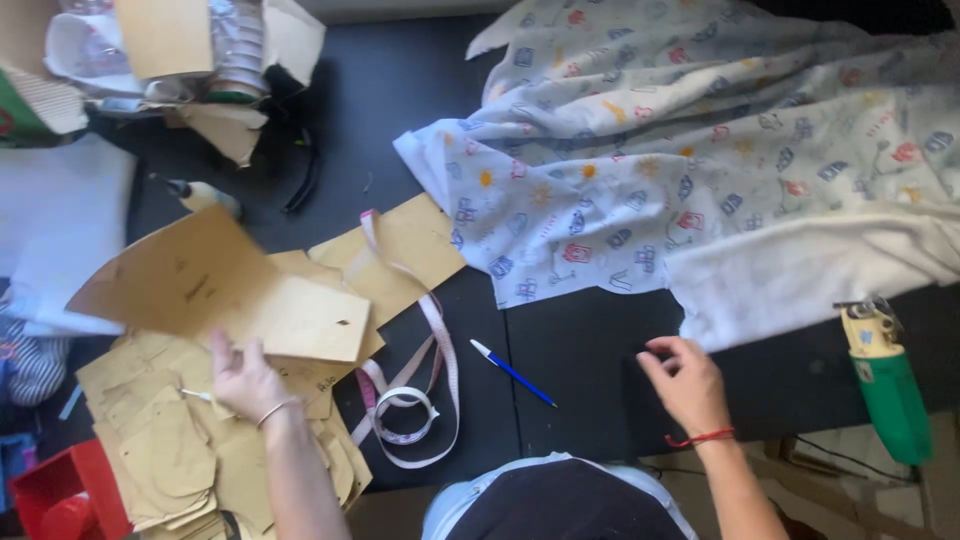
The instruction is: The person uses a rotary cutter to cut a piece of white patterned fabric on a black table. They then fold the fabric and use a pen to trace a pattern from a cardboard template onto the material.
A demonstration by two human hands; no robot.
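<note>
Head view: the left hand [243, 378] is seen with fingers closed on the lower edge of a brown paper pattern piece [225, 290], which is lifted above a pile of pattern pieces [170, 450] lying under the hand. A pink measuring tape [405, 400] is coiled just right of that hand. The right hand [685, 380] is pressed flat on the black table [580, 340], fingers loosely curled, nothing held. A blue pen [512, 372] lies between the hands; printed fabric [700, 150] is spread beyond the right hand.

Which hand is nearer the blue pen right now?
Right. The right hand rests on the table just right of the blue pen; the left hand is farther left, on the cardboard patterns.
</note>
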